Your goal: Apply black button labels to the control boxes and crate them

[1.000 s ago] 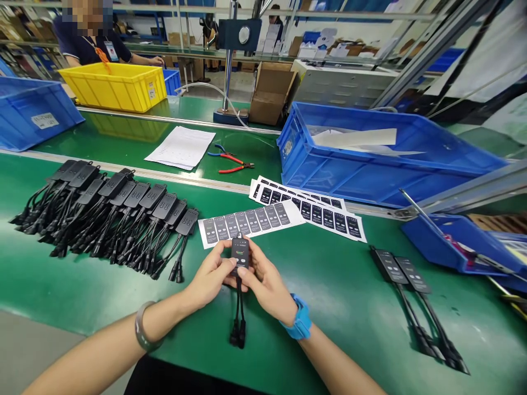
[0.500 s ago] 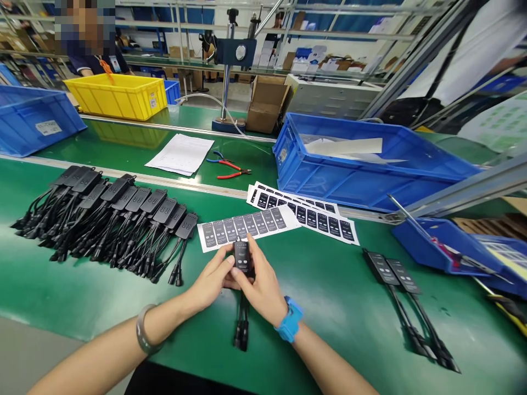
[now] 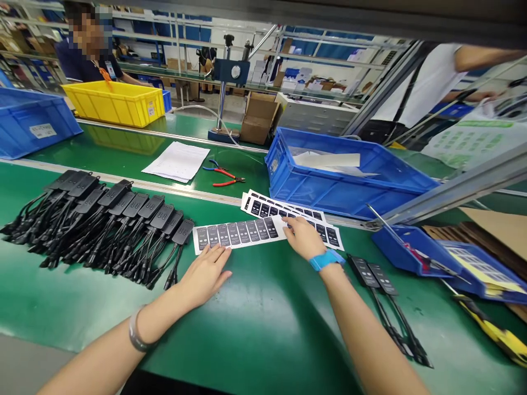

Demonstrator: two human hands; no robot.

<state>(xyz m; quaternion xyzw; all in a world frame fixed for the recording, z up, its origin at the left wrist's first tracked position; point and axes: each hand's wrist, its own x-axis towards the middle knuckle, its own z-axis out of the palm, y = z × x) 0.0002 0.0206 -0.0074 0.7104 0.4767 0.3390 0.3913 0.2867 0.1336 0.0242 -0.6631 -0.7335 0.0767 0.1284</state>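
My left hand (image 3: 208,272) lies flat on the table, fingers stretched and together, fingertips at the lower edge of a label sheet (image 3: 229,232). This white strip carries a row of dark grey labels. My right hand (image 3: 304,237) reaches over its right end, index finger and thumb apart, fingertips touching the strip's blank end. Partly under the right hand lie more label sheets (image 3: 263,208) with black labels. Right of my right wrist, two labelled black controller boxes with cables (image 3: 382,278) lie side by side. At left is a pile of black controller boxes with cables (image 3: 135,206).
Behind the sheets stand a blue bin (image 3: 329,192) and red-and-blue-handled pliers (image 3: 224,174). Papers (image 3: 177,162) lie farther back, near a yellow bin (image 3: 117,104). Small blue trays (image 3: 415,249) and a yellow-black tool (image 3: 489,329) are at right. A person (image 3: 88,49) is across the table.
Both hands have let go of the black controller box, which is no longer visible. My left hand has moved left and down flat; my right has moved right to the strip's end.
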